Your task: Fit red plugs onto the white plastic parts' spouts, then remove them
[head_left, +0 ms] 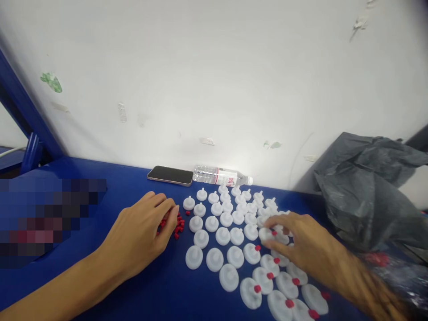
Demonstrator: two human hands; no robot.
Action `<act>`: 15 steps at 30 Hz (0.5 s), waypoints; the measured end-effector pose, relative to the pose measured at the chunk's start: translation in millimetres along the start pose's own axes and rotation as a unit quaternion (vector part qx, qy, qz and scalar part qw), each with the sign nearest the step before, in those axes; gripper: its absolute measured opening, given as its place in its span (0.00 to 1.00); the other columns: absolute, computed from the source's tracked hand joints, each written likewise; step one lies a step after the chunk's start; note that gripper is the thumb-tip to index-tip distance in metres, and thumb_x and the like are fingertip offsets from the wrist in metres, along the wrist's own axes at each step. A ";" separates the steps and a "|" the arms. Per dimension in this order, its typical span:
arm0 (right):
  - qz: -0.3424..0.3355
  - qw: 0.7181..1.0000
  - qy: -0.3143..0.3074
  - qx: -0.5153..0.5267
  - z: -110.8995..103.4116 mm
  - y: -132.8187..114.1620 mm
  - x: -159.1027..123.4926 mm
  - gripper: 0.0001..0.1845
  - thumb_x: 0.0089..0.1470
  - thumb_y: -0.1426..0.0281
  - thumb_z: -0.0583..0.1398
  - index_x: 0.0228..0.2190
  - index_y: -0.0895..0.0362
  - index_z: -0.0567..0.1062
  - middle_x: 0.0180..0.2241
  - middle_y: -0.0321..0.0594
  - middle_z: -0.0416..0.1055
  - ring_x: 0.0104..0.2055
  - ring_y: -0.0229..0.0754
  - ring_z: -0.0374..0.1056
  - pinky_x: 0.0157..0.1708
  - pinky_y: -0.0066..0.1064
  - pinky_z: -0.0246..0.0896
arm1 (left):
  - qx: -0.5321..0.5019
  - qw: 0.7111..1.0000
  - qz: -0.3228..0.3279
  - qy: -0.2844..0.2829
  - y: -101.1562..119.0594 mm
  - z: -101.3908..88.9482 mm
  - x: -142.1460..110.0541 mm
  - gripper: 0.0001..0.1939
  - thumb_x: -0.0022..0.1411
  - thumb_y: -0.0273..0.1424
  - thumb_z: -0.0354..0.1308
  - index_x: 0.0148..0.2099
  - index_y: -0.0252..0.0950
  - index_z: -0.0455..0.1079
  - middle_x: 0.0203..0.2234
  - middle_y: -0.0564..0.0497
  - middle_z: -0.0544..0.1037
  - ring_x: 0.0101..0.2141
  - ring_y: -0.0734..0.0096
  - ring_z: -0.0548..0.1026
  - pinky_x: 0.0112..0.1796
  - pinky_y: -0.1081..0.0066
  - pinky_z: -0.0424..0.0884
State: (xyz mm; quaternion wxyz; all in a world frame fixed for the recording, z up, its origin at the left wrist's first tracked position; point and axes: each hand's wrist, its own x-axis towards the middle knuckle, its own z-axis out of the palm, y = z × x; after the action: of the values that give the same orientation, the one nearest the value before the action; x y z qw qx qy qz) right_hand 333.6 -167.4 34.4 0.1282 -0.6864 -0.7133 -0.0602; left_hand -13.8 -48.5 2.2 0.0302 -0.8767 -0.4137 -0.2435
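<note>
My left hand [142, 234] is at a small pile of red caps [179, 225], its fingers curled down and pressed together over them. The fingertips are partly hidden, so what they pinch does not show. On the right, my right hand [297, 238] has thumb and forefinger around the edge of a white nozzle disc [265, 234] with a red cap on its nozzle. Rows of similar white discs [215, 259] lie between my hands, bare nozzles up. Nearer me and to the right, several discs carry red caps [270, 276].
A phone [170, 175] and a water bottle [220, 175] lie along the back of the blue table [117, 178], against the white wall [200, 80]. A grey plastic bag [361, 178] stands at the right. Clear plastic [401, 276] lies beside my right forearm.
</note>
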 end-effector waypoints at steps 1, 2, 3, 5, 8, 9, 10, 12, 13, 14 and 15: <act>0.006 1.000 0.013 0.001 -1.9 -0.7 -0.2 0.08 0.55 0.59 0.69 0.38 0.42 0.83 0.32 0.35 0.86 0.34 0.55 0.83 0.32 0.45 0.82 | -0.008 1.000 0.005 0.007 0.2 -0.9 0.3 0.23 0.79 0.36 0.37 0.31 0.42 0.64 0.28 0.51 0.73 0.34 0.59 0.71 0.29 0.61 0.64; 0.012 0.999 0.032 0.008 -4.0 -2.8 -0.3 0.09 0.59 0.58 0.66 0.41 0.42 0.82 0.31 0.35 0.85 0.31 0.54 0.83 0.30 0.44 0.81 | -0.019 1.000 0.013 0.013 0.7 -2.3 0.3 0.24 0.80 0.36 0.36 0.30 0.42 0.63 0.26 0.51 0.71 0.33 0.59 0.70 0.29 0.61 0.64; 0.012 0.998 0.059 0.021 -6.1 -6.3 -0.4 0.10 0.62 0.57 0.63 0.43 0.42 0.81 0.31 0.35 0.85 0.29 0.53 0.82 0.27 0.43 0.80 | -0.035 0.999 0.022 0.015 1.7 -4.0 -0.2 0.24 0.80 0.36 0.37 0.30 0.42 0.63 0.26 0.52 0.71 0.32 0.60 0.70 0.30 0.60 0.65; -0.005 0.992 0.115 0.056 -9.5 -18.0 -0.7 0.11 0.64 0.58 0.61 0.45 0.43 0.80 0.34 0.36 0.85 0.28 0.50 0.82 0.26 0.40 0.80 | -0.079 0.996 0.042 0.013 5.8 -8.3 -2.9 0.23 0.79 0.33 0.37 0.33 0.43 0.66 0.27 0.52 0.73 0.31 0.61 0.71 0.31 0.59 0.67; -0.064 0.980 0.166 0.087 -9.9 -42.2 -3.3 0.13 0.64 0.63 0.60 0.49 0.46 0.79 0.42 0.39 0.84 0.39 0.49 0.83 0.36 0.38 0.83 | -0.142 0.987 0.069 0.017 18.6 -14.7 -10.8 0.18 0.75 0.29 0.40 0.42 0.46 0.71 0.32 0.50 0.78 0.33 0.58 0.75 0.32 0.56 0.73; -0.084 0.979 0.165 0.085 -8.4 -50.6 -5.0 0.15 0.64 0.64 0.60 0.51 0.46 0.79 0.44 0.40 0.84 0.43 0.49 0.83 0.41 0.38 0.84 | -0.150 0.985 0.084 0.028 24.2 -16.1 -13.7 0.16 0.73 0.29 0.43 0.45 0.49 0.72 0.34 0.50 0.80 0.34 0.57 0.77 0.32 0.55 0.75; -0.106 0.977 0.166 0.079 -6.1 -58.6 -7.0 0.16 0.64 0.64 0.61 0.52 0.45 0.79 0.45 0.40 0.83 0.46 0.49 0.82 0.44 0.39 0.84 | -0.152 0.981 0.107 0.050 30.2 -17.1 -16.5 0.15 0.72 0.29 0.45 0.49 0.51 0.71 0.35 0.50 0.81 0.34 0.55 0.78 0.32 0.55 0.77; -0.155 0.970 0.178 0.064 0.0 -73.5 -11.2 0.17 0.65 0.63 0.62 0.54 0.46 0.78 0.45 0.40 0.83 0.46 0.48 0.82 0.44 0.39 0.84 | -0.135 0.972 0.160 0.109 42.5 -17.7 -20.8 0.13 0.73 0.32 0.48 0.53 0.52 0.70 0.37 0.51 0.83 0.36 0.55 0.81 0.29 0.57 0.80; -0.177 0.965 0.185 0.059 3.5 -80.2 -13.2 0.16 0.65 0.62 0.62 0.53 0.47 0.79 0.44 0.39 0.84 0.45 0.48 0.82 0.44 0.39 0.84 | -0.122 0.966 0.185 0.132 48.2 -17.6 -22.0 0.12 0.75 0.34 0.48 0.53 0.50 0.70 0.36 0.51 0.84 0.35 0.57 0.82 0.27 0.59 0.80; -0.199 0.959 0.195 0.056 6.9 -86.2 -14.8 0.14 0.66 0.62 0.61 0.52 0.48 0.79 0.42 0.38 0.84 0.43 0.47 0.82 0.43 0.38 0.84 | -0.108 0.961 0.207 0.149 53.5 -17.4 -22.7 0.11 0.77 0.36 0.47 0.51 0.47 0.71 0.34 0.52 0.84 0.33 0.60 0.82 0.25 0.62 0.80; -0.218 0.953 0.204 0.055 10.0 -91.6 -16.1 0.13 0.67 0.62 0.61 0.50 0.49 0.80 0.41 0.37 0.84 0.41 0.45 0.82 0.41 0.38 0.84 | -0.093 0.957 0.224 0.161 58.0 -17.1 -23.0 0.13 0.79 0.37 0.45 0.48 0.46 0.71 0.31 0.53 0.83 0.31 0.63 0.82 0.23 0.64 0.79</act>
State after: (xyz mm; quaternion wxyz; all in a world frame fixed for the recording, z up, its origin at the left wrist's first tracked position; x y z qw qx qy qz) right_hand 241.9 -184.9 28.8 0.2923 -0.4795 -0.8062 -0.1862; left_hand 9.9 -107.2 15.4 0.0685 -0.8949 -0.1722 -0.4059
